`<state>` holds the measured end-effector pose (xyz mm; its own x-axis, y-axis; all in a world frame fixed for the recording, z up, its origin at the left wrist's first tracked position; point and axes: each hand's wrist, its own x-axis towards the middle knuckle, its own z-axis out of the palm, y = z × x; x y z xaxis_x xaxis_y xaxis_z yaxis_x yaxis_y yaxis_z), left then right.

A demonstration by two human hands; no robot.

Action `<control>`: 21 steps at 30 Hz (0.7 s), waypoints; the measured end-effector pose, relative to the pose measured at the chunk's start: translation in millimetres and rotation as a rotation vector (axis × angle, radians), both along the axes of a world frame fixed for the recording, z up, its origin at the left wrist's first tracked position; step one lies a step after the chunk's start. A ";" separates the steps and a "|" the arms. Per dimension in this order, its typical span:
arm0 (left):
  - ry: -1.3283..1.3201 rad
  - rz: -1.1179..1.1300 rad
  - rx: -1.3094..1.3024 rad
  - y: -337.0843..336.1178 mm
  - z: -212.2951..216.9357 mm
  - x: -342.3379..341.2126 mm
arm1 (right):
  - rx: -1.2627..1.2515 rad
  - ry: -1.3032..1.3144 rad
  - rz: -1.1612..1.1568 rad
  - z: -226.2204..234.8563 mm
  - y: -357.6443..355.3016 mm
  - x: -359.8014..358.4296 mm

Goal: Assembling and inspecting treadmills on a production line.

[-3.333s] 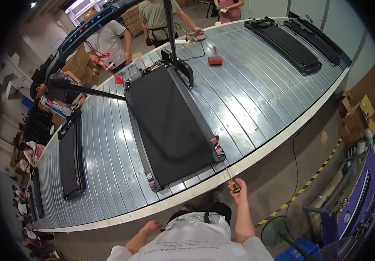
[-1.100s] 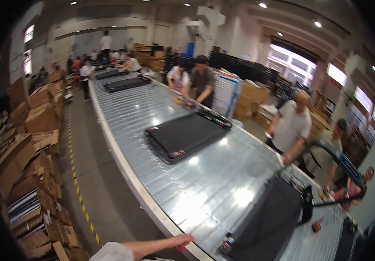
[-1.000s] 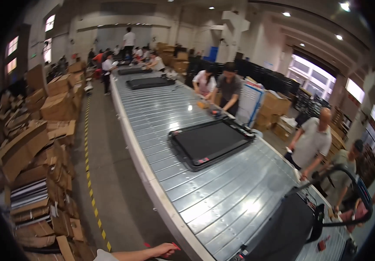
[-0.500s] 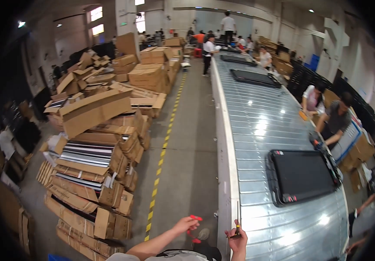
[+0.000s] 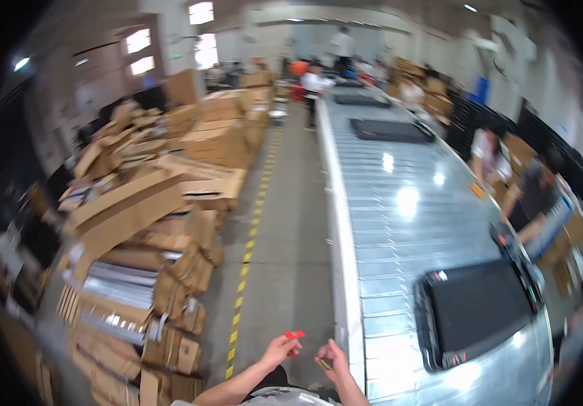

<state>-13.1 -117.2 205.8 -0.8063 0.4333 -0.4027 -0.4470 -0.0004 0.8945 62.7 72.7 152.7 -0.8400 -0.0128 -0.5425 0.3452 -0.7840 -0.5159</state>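
My left hand (image 5: 281, 349) is closed on a small red piece (image 5: 294, 334) that sticks out past the fingertips; its kind is too blurred to tell. My right hand (image 5: 334, 356) is closed around a slim yellow-and-black tool (image 5: 324, 364), mostly hidden by the fingers. Both hands are apart, low in front of my body, over the aisle floor. Nearest to the right hand is the long metal roller conveyor (image 5: 386, 271). On its near part lies a black rectangular framed panel (image 5: 484, 312) with small red tags at its corners.
Stacked cardboard boxes (image 5: 217, 145) and opened cartons with long strips (image 5: 119, 284) line the left side. A yellow-black floor line (image 5: 245, 271) runs along the aisle. Another black panel (image 5: 391, 130) lies farther up the conveyor. A co-worker (image 5: 538, 193) leans at its right edge.
My right hand has moved left, away from the conveyor's edge and closer to my left hand. The view has shifted, and the tool's long thin shaft no longer shows.
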 end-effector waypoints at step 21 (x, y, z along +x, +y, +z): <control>0.717 -1.095 -0.248 105.5 -10.3 -201.4 | 0.611 -0.177 -0.623 56.6 -34.5 -130.7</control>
<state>-214.4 -11.7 195.5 -0.1569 0.9671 -0.2001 0.4542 0.2505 0.8550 -68.1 38.2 209.3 -0.5009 0.7524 -0.4277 0.0621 -0.4617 -0.8849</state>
